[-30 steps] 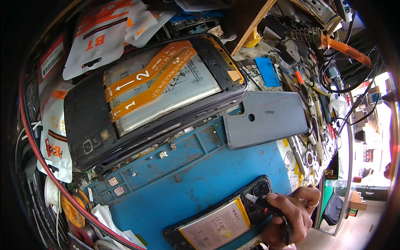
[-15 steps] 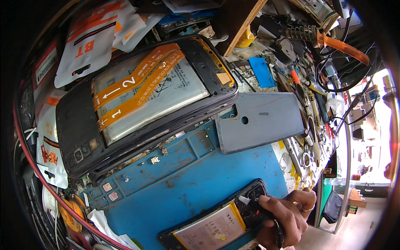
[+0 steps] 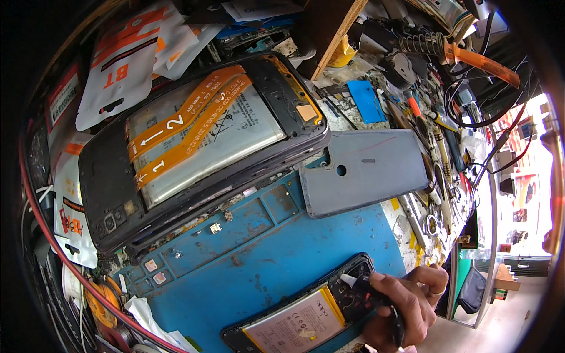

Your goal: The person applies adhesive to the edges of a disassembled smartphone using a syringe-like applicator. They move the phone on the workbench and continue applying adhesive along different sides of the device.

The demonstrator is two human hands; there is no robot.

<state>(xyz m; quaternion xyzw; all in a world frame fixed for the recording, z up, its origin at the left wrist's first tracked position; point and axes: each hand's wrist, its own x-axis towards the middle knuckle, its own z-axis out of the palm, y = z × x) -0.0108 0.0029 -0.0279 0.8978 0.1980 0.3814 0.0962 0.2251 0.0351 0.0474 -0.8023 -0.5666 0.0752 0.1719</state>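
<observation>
My right hand (image 3: 406, 300) comes in at the lower right, its fingers wrapped round a dark tube with a white tapered nozzle (image 3: 348, 280). The nozzle points left over the camera end of an opened phone (image 3: 294, 325). I cannot tell whether its tip touches the phone. That phone lies tilted at the bottom edge of a blue work mat (image 3: 247, 276), back cover off, showing a silver battery with yellow edging. My hand hides part of the phone's right end. My left hand is out of view.
Behind the mat lies a larger stack of opened phones (image 3: 94, 176), a battery with orange strips on top. A grey back cover (image 3: 382, 170) rests right of it. Tweezers and other tools (image 3: 438, 141) crowd the right. White-and-orange packets (image 3: 120, 82) lie at upper left; a red cable (image 3: 44, 226) runs down the left.
The nozzle has shifted slightly up and right over the phone's camera end, the hand still gripping the tube. The whole view has drifted a little; the phones stay put.
</observation>
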